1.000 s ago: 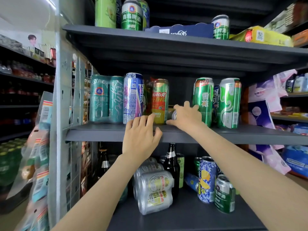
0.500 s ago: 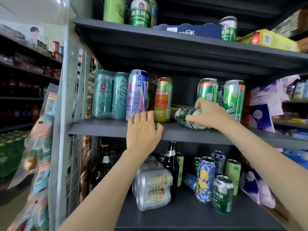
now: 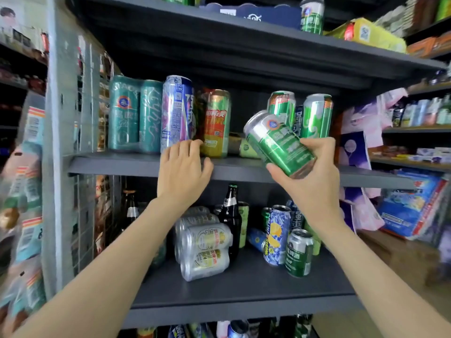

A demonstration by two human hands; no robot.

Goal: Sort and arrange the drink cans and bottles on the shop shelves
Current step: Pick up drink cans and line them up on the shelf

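Right of centre in the frame, our right hand grips a short green can, fingers over its lower end and thumb under it, holding it tilted with its silver top up and to the left, in the air just in front of the middle shelf. Our left hand is near the centre of the frame, its fingers spread and fairly straight, lying on the front edge of that shelf and holding nothing; its fingertips reach the foot of a tall silver and blue can. Left of that can stand two teal cans side by side, and right of it a tall green and orange can. Behind the held can another can lies on its side on the shelf, and two tall green cans stand upright further right. On the lower shelf, below our hands, a wrapped pack of silver cans lies on its side beside a dark bottle, with a blue lemon-print can and a short green can upright to the right. On the top shelf, upper right of the frame, one green can stands beside a dark blue carton.
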